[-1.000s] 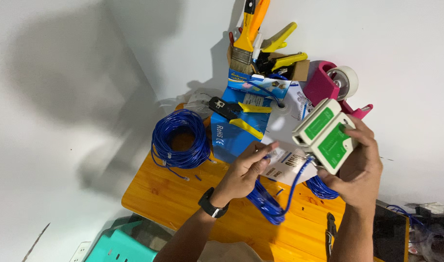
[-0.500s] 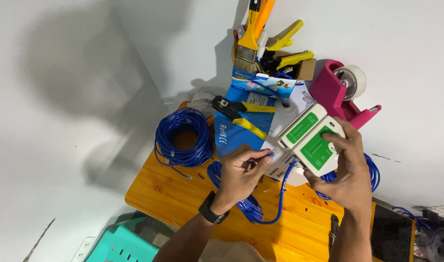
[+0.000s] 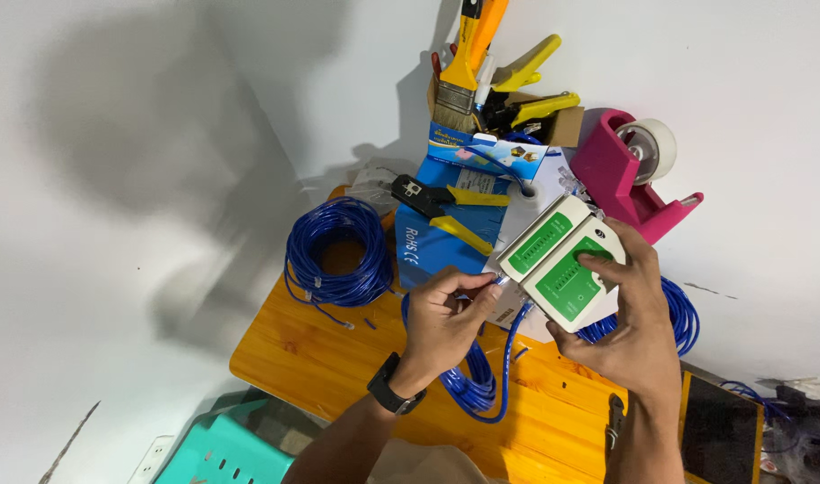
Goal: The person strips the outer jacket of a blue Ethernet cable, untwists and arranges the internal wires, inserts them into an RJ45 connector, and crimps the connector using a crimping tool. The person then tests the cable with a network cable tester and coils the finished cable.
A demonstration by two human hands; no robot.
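My right hand [image 3: 627, 333] grips a white and green cable tester [image 3: 561, 261], made of two units side by side, held above a small wooden table [image 3: 338, 376]. My left hand [image 3: 446, 321], with a black watch on the wrist, pinches the plug end of a blue network cable [image 3: 509, 358] right against the tester's lower left end. The cable loops down into a loose bundle under my left hand.
A coiled blue cable [image 3: 336, 254] lies at the table's left. Behind it are a blue box [image 3: 446, 229] with a yellow-handled crimping tool [image 3: 446, 202], a paintbrush [image 3: 459, 67], yellow pliers [image 3: 526, 85], a pink tape dispenser [image 3: 630, 175] and another blue coil [image 3: 679, 314]. A teal stool [image 3: 235, 448] stands below.
The tester has tilted and moved slightly left and up. My left hand has brought the cable plug up to the tester's end. The view has shifted a little.
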